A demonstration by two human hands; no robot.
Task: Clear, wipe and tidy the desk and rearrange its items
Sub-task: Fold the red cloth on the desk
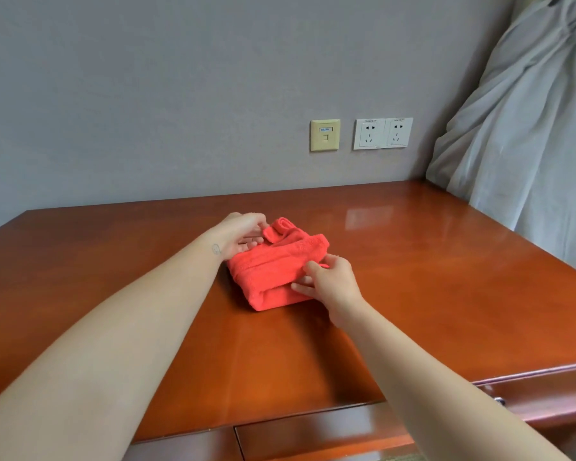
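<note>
A folded red cloth (276, 271) lies in the middle of the glossy wooden desk (429, 267). My left hand (243, 232) is at the cloth's far left corner, its fingers curled round a raised fold there. My right hand (326, 281) is at the near right edge of the cloth, with thumb and fingers pinching that edge. The cloth rests flat on the desk between both hands.
A grey wall stands behind the desk with a beige data socket (325, 135) and a white double power outlet (383, 133). A grey curtain (526, 128) hangs at the right, over the desk's right edge. Drawer fronts (313, 434) run along the near edge.
</note>
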